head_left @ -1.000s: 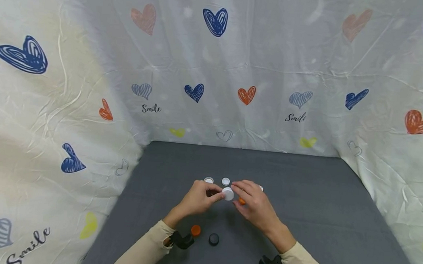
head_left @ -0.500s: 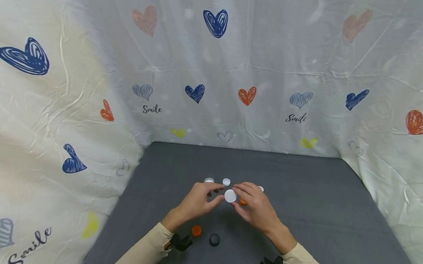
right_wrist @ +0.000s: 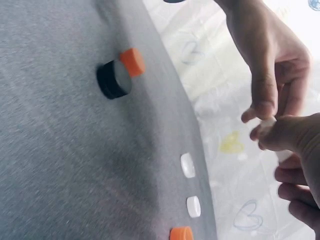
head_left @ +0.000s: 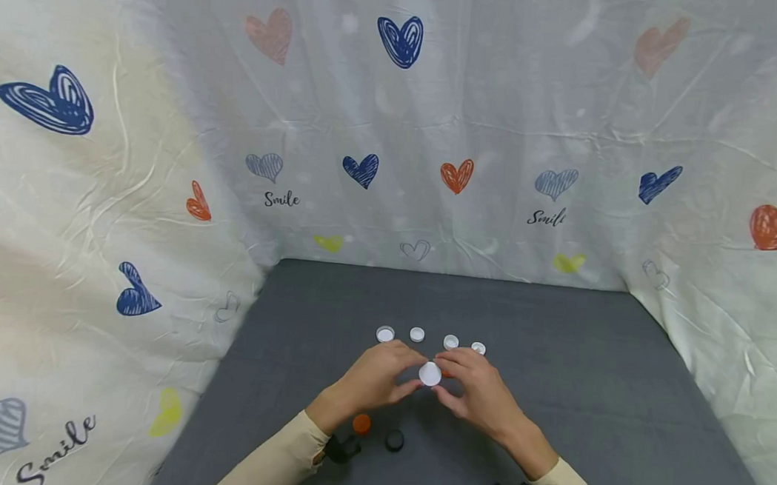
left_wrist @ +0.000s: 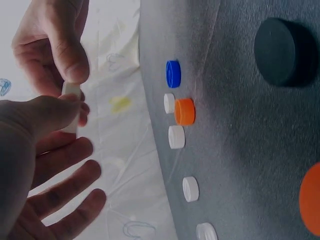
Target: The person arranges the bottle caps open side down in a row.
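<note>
A round white bottle cap (head_left: 430, 374) is up off the grey table between my two hands, its flat face turned toward the head camera. My left hand (head_left: 375, 377) pinches its left edge with thumb and fingers. From the other side my right hand (head_left: 482, 391) grips the same cap's right edge. The left wrist view shows the cap (left_wrist: 71, 90) edge-on, both thumbs on it, while the other left fingers spread loosely. In the right wrist view the fingers cover most of it.
Several white caps (head_left: 417, 335) lie in a row beyond the hands. An orange cap (head_left: 447, 372) is partly hidden behind the right hand. Nearer me are another orange cap (head_left: 361, 424) and a black cap (head_left: 394, 441). The left wrist view also shows a blue cap (left_wrist: 173, 74).
The white cap has come slightly toward me and to the right. My left fingers loosened from it half a second ago and now pinch it again, with the right hand holding too.
</note>
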The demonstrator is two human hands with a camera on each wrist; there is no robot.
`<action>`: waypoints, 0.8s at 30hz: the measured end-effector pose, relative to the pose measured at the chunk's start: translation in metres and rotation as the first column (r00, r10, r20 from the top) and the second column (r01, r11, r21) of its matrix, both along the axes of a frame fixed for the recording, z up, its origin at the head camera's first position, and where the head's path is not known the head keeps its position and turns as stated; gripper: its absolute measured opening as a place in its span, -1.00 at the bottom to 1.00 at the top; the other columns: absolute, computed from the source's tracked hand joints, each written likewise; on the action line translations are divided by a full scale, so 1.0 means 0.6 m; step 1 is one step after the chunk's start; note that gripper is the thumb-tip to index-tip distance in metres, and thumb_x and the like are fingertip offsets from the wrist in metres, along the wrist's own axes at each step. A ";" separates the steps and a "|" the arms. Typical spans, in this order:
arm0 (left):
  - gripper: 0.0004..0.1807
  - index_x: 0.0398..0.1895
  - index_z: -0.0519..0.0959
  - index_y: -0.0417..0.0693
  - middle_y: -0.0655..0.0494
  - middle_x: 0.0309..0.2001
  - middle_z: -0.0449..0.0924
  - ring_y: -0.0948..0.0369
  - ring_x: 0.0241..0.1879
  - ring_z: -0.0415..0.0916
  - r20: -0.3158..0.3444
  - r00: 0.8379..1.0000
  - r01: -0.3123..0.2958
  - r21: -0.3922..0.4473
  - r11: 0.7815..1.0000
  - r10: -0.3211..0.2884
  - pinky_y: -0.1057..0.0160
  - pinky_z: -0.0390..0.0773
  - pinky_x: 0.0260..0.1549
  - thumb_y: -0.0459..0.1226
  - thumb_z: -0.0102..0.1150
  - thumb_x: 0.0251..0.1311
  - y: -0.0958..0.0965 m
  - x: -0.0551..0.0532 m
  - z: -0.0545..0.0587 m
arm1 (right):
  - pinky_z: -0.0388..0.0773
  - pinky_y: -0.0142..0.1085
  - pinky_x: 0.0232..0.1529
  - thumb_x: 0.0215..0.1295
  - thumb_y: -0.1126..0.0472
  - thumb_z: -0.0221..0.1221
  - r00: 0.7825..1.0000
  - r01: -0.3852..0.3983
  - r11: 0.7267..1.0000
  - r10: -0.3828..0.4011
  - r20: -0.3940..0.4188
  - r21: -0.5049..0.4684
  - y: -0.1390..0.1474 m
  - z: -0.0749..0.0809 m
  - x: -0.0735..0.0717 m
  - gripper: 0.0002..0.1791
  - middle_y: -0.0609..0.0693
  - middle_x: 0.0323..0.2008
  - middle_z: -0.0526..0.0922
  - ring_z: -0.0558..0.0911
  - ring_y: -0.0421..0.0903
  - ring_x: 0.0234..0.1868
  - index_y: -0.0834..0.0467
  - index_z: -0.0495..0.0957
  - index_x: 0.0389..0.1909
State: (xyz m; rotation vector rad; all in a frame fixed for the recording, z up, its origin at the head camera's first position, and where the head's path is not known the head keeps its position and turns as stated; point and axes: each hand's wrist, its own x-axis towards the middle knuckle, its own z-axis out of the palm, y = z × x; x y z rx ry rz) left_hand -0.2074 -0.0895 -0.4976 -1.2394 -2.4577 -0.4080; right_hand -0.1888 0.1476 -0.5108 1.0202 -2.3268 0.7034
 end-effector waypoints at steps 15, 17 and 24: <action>-0.76 -0.17 0.74 0.23 0.41 -0.24 0.72 0.36 -0.22 0.59 0.089 0.994 0.082 -0.228 0.970 -0.063 0.33 0.57 -0.23 0.04 0.40 0.15 0.038 0.041 -0.043 | 0.62 -0.22 -0.11 -0.06 0.04 0.54 0.991 -0.063 0.986 0.042 0.131 0.156 0.028 -0.048 0.056 -0.65 -0.18 -0.19 0.69 0.61 -0.22 -0.12 0.05 0.74 -0.22; -0.78 -0.20 0.74 0.26 0.44 -0.27 0.71 0.37 -0.24 0.58 0.096 0.994 0.083 -0.250 0.965 -0.060 0.34 0.56 -0.26 0.04 0.42 0.12 0.041 0.045 -0.048 | 0.62 -0.22 -0.12 -0.06 0.03 0.54 0.989 -0.068 0.986 0.046 0.142 0.153 0.028 -0.055 0.062 -0.65 -0.18 -0.20 0.69 0.61 -0.22 -0.12 0.04 0.75 -0.23; -0.82 -0.35 0.72 0.28 0.44 -0.39 0.66 0.37 -0.32 0.57 0.099 0.992 0.106 -0.293 0.950 -0.080 0.37 0.55 -0.32 0.03 0.48 0.02 0.046 0.059 -0.065 | 0.62 -0.28 -0.17 -0.07 0.02 0.55 0.983 -0.074 0.984 0.045 0.180 0.160 0.026 -0.080 0.079 -0.67 -0.18 -0.21 0.69 0.61 -0.25 -0.15 0.03 0.76 -0.25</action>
